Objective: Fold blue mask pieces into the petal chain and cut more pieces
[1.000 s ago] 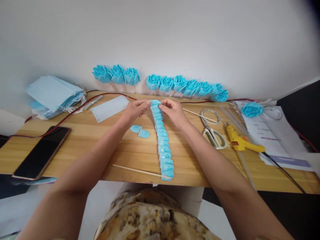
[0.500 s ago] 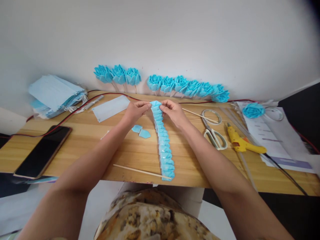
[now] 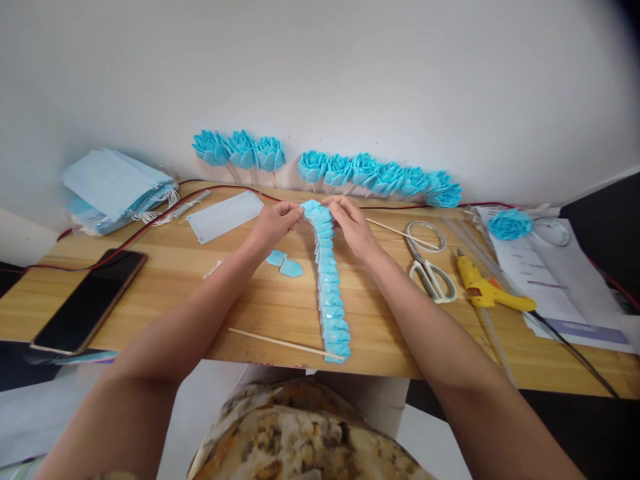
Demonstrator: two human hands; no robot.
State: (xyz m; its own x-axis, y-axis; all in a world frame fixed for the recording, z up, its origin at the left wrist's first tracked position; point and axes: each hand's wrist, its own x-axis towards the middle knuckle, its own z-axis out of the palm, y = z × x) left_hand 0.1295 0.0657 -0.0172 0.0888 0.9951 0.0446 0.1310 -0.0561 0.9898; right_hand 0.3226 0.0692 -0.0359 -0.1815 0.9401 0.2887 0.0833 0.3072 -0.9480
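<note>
Indoors, wooden tabletop (image 3: 277, 307) before pale wall (image 3: 330, 80); hands (image 3: 274, 224) (image 3: 351, 225) pinch blue strip (image 3: 327, 270), far end.

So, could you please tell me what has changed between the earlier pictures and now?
The far end of the blue pleated strip now bends slightly rightward, and the right hand has moved its fingertips a little farther away along the right edge. Nothing is clearly taken up or let go: the left hand still pinches the left corner. The phone, scissors and glue gun stayed put.
</note>
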